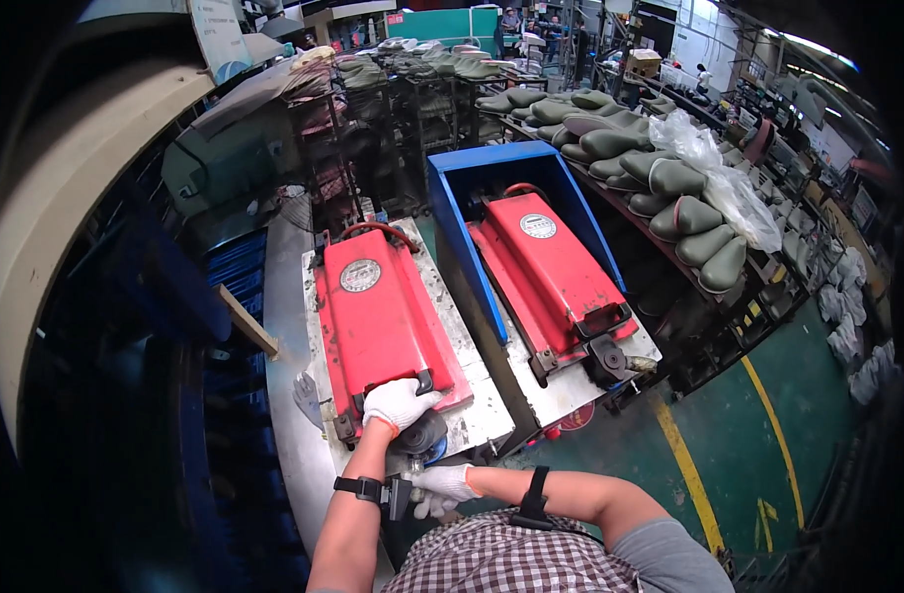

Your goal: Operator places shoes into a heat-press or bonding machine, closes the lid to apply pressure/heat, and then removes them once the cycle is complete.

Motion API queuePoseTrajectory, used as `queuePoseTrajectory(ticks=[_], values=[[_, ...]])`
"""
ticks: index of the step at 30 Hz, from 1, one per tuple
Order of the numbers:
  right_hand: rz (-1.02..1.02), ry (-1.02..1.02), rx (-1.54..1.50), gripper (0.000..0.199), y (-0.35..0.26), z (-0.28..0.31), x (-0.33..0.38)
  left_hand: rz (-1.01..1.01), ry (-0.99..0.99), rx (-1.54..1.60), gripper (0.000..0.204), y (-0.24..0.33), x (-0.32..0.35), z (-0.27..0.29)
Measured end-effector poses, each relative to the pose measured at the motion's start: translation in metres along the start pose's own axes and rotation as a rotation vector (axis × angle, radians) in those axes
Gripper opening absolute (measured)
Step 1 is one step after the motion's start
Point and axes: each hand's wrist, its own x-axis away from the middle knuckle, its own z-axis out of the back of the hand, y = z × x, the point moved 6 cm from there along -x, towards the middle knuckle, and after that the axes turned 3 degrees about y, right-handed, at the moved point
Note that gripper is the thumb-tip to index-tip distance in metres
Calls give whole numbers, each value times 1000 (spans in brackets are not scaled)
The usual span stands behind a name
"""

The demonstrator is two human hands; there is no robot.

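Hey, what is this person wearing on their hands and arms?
Both the left hand and right hand wear white knit gloves. Each forearm carries a black strap: one at the left wrist, one near the right elbow. Sleeves are short and grey.

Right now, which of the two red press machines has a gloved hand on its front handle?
The left red press: the left hand grips its handle; the right red press stands untouched.

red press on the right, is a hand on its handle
No. The right red press has no hand on it; the gloved left hand grips the left red press handle.
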Motion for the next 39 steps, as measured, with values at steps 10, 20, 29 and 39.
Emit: queuePoseTrajectory(ticks=[10, 20, 29, 39], values=[[148, 94, 503, 57, -58, 47, 60, -148, 311, -41, 44, 38, 34, 117], [526, 1164, 787, 106, -202, 126, 20, -388, 1048, -245, 77, 49, 82, 202], [390, 1226, 818, 114, -226, 133, -10, -513, 1001, 27, 67, -18, 122, 159], [731, 300, -251, 51, -139, 32, 18, 87, 250, 2062, 58, -149, 129, -43]])
